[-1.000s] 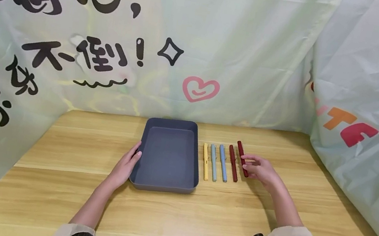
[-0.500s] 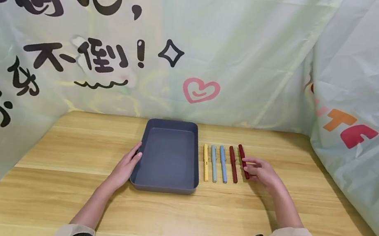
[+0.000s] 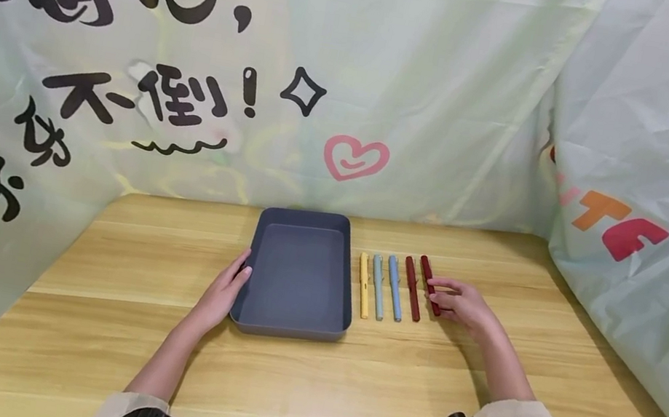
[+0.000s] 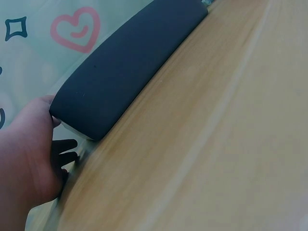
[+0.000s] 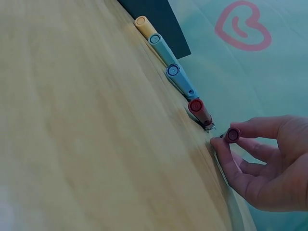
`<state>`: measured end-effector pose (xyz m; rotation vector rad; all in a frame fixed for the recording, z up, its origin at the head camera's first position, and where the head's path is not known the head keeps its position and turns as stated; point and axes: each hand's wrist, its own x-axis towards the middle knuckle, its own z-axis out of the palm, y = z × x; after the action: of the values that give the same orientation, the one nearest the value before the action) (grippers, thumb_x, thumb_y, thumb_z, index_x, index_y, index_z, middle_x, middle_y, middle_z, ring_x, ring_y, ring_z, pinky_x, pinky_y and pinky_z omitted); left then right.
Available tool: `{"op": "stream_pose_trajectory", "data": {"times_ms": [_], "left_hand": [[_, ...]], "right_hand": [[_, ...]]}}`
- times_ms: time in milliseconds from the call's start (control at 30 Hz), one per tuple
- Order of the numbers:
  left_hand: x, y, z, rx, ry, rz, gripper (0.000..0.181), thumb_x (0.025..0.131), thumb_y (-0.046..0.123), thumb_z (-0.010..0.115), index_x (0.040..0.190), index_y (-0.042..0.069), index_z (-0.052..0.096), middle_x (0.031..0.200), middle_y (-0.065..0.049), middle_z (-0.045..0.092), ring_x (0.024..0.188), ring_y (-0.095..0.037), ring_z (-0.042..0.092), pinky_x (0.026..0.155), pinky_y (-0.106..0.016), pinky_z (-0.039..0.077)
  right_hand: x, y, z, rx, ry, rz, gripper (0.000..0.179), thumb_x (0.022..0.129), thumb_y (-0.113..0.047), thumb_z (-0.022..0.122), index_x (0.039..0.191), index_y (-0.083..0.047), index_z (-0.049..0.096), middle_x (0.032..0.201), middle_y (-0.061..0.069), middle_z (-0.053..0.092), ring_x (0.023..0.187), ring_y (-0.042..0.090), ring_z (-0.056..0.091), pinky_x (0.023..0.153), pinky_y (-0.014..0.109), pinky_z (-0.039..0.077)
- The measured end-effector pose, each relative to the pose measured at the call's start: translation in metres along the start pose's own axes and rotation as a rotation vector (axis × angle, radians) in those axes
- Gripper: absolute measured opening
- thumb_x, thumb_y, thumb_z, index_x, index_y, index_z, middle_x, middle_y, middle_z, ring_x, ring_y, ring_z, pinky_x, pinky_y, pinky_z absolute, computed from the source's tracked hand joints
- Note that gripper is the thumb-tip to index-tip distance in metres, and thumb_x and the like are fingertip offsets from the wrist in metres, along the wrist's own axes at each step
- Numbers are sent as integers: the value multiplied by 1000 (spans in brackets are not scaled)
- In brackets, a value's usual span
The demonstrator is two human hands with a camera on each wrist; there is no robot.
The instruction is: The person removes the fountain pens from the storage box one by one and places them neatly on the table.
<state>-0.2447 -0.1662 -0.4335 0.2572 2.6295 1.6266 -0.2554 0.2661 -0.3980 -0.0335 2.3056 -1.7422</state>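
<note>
My left hand holds the left rim of a dark grey rectangular tray, its thumb over the edge and its fingers along the outer wall. In the left wrist view that hand sits at the corner of the tray. My right hand pinches a dark red pen between thumb and fingers; whether the pen touches the table is unclear. Left of it lie another dark red pen, a blue pen, a pale blue pen and a yellow pen, roughly parallel.
Everything stands on a wood-grain table. A printed cloth hangs behind the table, and another cloth sheet drapes along its right side. The yellow pen lies close to the tray's right wall.
The dark red pen in my right hand has shifted slightly down and right, toward the table, compared with one second ago. My left hand and the tray stay put.
</note>
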Motion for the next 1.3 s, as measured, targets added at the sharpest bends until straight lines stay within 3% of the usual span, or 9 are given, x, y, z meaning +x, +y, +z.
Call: {"op": "stream_pose_trajectory", "data": {"times_ms": [267, 467, 700, 1300], "left_hand": [[1, 0, -1, 1, 0, 3, 53, 101, 37, 30, 149, 17, 17, 151, -11, 14, 136, -31, 11, 105, -52, 11], [2, 1, -1, -1, 0, -3, 53, 101, 37, 31, 149, 17, 17, 151, -11, 14, 135, -31, 11, 105, -52, 11], [1, -2, 0, -3, 0, 8, 52, 101, 35, 31, 148, 16, 18, 151, -11, 14, 135, -31, 11, 106, -52, 11], [1, -1, 0, -2, -11, -8, 54, 101, 38, 30, 149, 19, 16, 151, -11, 13, 136, -32, 10, 105, -53, 10]], "right_hand": [[-2, -2, 3, 4, 25, -5, 46, 91, 0, 53, 131, 14, 36, 111, 25, 55, 95, 20, 59, 78, 31, 50], [-3, -2, 7, 25, 67, 5, 44, 90, 0, 54, 128, 14, 36, 120, 35, 47, 93, 22, 60, 78, 32, 50], [-5, -2, 9, 27, 91, 14, 42, 90, 1, 55, 123, 17, 36, 114, 32, 52, 87, 19, 61, 75, 31, 51], [-3, 1, 14, -215, 206, 8, 31, 87, -3, 59, 114, 11, 51, 95, 18, 60, 79, 20, 61, 70, 33, 52]]}}
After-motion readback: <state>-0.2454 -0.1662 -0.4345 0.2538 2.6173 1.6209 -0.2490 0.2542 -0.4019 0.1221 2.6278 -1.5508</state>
